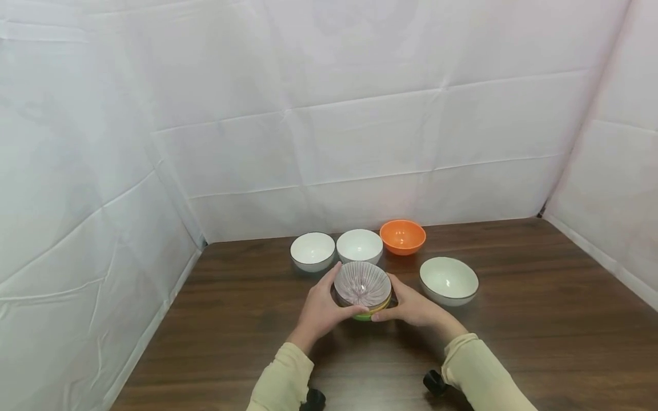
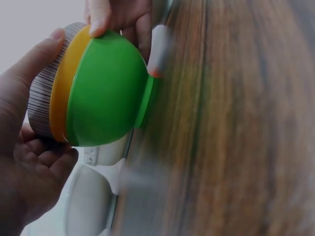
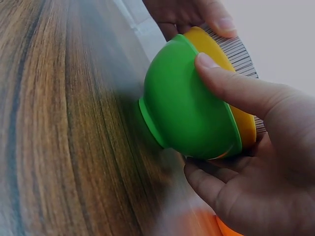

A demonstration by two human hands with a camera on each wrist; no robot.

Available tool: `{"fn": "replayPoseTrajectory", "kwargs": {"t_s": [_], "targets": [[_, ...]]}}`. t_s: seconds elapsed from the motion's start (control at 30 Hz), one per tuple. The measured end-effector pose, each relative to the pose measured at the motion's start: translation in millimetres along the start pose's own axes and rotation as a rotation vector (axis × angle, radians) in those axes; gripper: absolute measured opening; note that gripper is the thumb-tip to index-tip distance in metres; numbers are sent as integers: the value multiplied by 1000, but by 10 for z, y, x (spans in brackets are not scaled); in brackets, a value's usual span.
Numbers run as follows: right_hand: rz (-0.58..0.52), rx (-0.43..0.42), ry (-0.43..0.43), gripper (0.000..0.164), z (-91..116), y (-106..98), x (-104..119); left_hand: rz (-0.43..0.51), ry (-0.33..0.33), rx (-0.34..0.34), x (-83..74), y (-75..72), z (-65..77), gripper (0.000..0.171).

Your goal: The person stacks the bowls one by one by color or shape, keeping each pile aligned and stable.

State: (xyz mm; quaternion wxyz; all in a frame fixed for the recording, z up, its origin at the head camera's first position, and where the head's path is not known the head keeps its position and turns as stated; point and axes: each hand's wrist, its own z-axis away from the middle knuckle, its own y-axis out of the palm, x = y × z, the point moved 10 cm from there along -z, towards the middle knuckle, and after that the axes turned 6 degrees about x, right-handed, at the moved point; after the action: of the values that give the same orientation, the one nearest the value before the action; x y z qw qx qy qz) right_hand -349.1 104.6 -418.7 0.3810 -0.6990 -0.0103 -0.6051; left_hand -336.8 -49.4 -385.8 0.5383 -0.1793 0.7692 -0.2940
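Note:
A nested stack of three bowls sits between my two hands. On top is a striped bowl (image 1: 362, 283) with fine dark lines, a yellow bowl (image 2: 61, 93) comes under it, and a green bowl (image 2: 106, 91) is lowest. My left hand (image 1: 323, 308) grips the stack's left side, its thumb along the striped bowl. From the right, my right hand (image 1: 417, 308) holds it too, the thumb crossing the rims of the green and yellow bowls in the right wrist view. The green bowl's foot is at or just above the tabletop; I cannot tell whether it touches.
Behind the stack stand two white bowls, a left one (image 1: 312, 251) and a middle one (image 1: 359, 244), with an orange bowl (image 1: 402, 237) beside them. A dark-rimmed pale bowl (image 1: 449, 279) stands right of my right hand. White cloth (image 1: 360, 142) walls in the wooden table (image 1: 540, 319).

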Motion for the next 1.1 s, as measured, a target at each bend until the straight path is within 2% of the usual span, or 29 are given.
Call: {"fn": "replayPoseTrajectory", "kwargs": {"t_s": [0.3, 0.57, 0.83, 1.1], "targets": [[13, -9, 23, 100, -14, -8, -35, -83, 29, 73, -58, 50, -15, 112], [9, -6, 26, 101, -21, 4, -54, -119, 8, 130, -43, 98, 16, 111], [16, -4, 23, 98, -7, -28, -9, -129, 3, 114, -82, 63, 2, 110], [39, -6, 5, 97, 64, -132, 75, -145, -3, 101, -57, 61, 12, 111]]}}
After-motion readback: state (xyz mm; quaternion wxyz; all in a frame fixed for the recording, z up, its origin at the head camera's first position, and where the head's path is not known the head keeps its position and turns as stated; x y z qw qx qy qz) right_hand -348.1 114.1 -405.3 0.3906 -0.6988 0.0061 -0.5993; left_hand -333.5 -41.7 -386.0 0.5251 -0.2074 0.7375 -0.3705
